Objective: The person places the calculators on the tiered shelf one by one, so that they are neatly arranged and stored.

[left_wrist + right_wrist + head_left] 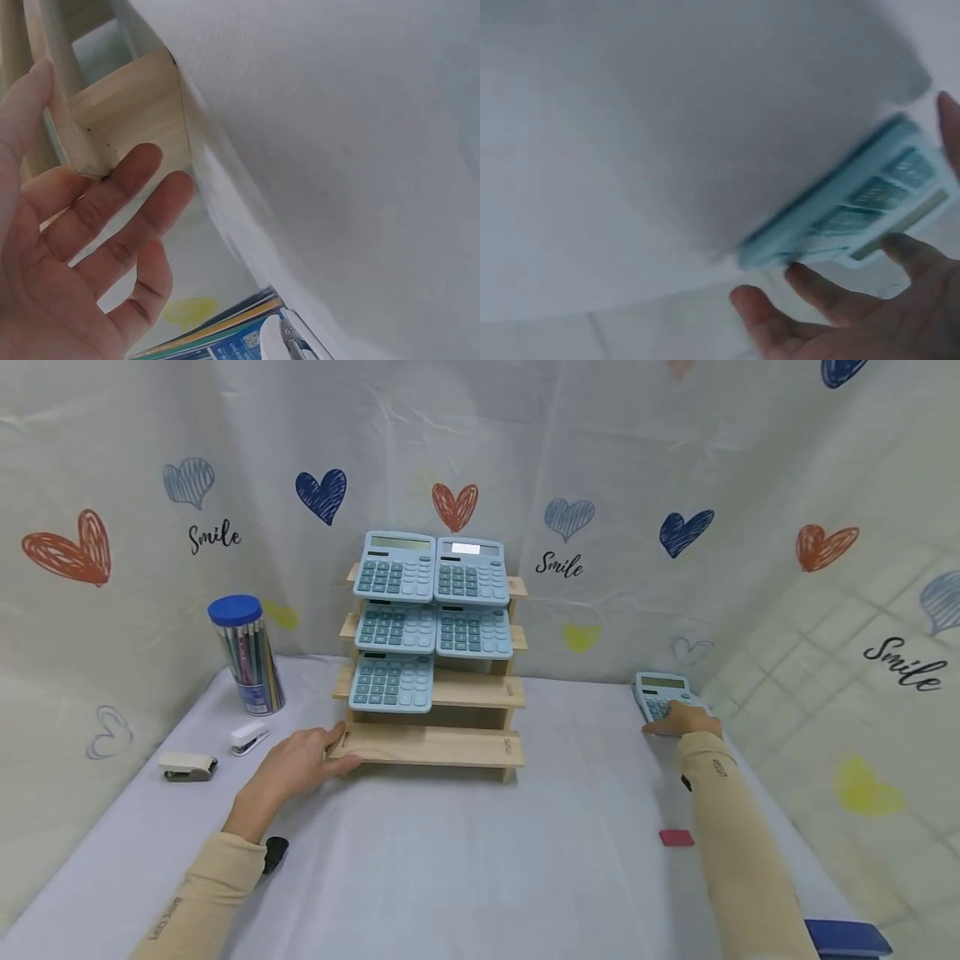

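Note:
A wooden tiered rack (427, 745) stands on the table with light-blue calculators on its upper shelves. Two sit on the top shelf (393, 566), two below, and one calculator (392, 683) at the left of the third; the lowest shelf is bare wood. My left hand (303, 762) pinches the left end of that lowest shelf, thumb in front; in the left wrist view its other fingers (169, 199) spread beside the wood. At the far right, my right hand (684, 720) reaches over another calculator (877, 196), fingers spread at its display edge, thumb near the opposite side.
Left of the rack stand a blue-lidded jar of pencils (249, 656), a small white stapler (247, 737) and a larger stapler (187, 767). A red block (677, 837) lies beside the right forearm. A dark blue object (847, 937) is at the lower right. Printed curtains surround the table.

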Motion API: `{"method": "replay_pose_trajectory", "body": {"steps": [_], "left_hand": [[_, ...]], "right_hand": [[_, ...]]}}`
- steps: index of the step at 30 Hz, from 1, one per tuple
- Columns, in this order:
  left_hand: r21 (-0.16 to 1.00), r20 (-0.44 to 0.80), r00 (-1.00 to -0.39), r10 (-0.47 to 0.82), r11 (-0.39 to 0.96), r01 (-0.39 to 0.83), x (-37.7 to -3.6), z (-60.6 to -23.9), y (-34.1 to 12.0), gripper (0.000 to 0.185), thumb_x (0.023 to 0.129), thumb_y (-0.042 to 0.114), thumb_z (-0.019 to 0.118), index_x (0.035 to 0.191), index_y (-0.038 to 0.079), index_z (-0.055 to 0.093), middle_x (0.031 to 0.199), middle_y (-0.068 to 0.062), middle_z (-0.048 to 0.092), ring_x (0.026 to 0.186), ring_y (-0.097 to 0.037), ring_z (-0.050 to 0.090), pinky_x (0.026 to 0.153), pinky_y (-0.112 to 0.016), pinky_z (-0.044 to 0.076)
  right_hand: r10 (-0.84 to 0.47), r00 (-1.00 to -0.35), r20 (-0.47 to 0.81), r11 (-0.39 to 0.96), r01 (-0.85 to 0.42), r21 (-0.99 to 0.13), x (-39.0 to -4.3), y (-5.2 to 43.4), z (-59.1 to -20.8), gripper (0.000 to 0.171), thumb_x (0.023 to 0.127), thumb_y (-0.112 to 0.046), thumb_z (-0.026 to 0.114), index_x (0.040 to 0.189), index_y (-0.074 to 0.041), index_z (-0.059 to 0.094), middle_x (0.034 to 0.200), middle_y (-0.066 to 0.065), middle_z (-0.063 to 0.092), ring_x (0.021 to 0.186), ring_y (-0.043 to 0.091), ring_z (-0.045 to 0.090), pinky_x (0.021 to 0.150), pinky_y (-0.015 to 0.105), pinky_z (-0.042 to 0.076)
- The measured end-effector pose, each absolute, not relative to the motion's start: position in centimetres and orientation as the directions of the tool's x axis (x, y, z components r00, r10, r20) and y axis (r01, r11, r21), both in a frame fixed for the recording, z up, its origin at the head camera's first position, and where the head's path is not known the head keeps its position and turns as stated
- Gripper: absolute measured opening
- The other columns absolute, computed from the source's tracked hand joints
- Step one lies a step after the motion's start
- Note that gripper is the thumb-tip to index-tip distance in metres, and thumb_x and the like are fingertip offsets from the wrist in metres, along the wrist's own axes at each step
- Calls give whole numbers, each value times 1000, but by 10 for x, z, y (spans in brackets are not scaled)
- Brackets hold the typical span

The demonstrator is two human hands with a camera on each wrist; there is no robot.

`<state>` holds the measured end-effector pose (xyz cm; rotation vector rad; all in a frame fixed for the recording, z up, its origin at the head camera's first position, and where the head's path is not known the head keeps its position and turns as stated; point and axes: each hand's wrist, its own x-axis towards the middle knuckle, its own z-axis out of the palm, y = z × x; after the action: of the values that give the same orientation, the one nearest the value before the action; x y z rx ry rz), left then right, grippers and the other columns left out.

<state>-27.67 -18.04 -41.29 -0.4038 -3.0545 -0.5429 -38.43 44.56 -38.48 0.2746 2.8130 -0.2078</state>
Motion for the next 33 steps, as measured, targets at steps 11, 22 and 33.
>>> {"method": "replay_pose_trajectory", "body": {"steps": [11,22,33], "left_hand": [[327,72,-966,248,909,257,-276,-414,-180,78,92,51,67,148,0,47,130,-28,64,99,-30,65,79,-51,53],[317,85,-962,261,908,274,-278,-415,-182,78,92,52,67,147,0,48,126,-28,66,94,-29,66,75,-50,53],[331,83,-961,264,902,276,-276,-413,-181,77,93,51,66,147,-1,48,131,-28,64,103,-38,67,78,-53,54]], "right_hand": [[215,-905,-367,916,317,-246,-392,472,-401,116,88,-75,53,159,-5,-5,151,53,-4,133,75,12,103,78,28],[167,-921,-352,935,262,-241,-390,457,-391,117,85,-85,42,160,-4,3,151,53,3,134,68,22,102,74,32],[-2,-981,-194,944,62,-323,-372,415,-373,108,89,-81,39,162,-8,7,155,43,23,130,58,37,99,68,40]]}}
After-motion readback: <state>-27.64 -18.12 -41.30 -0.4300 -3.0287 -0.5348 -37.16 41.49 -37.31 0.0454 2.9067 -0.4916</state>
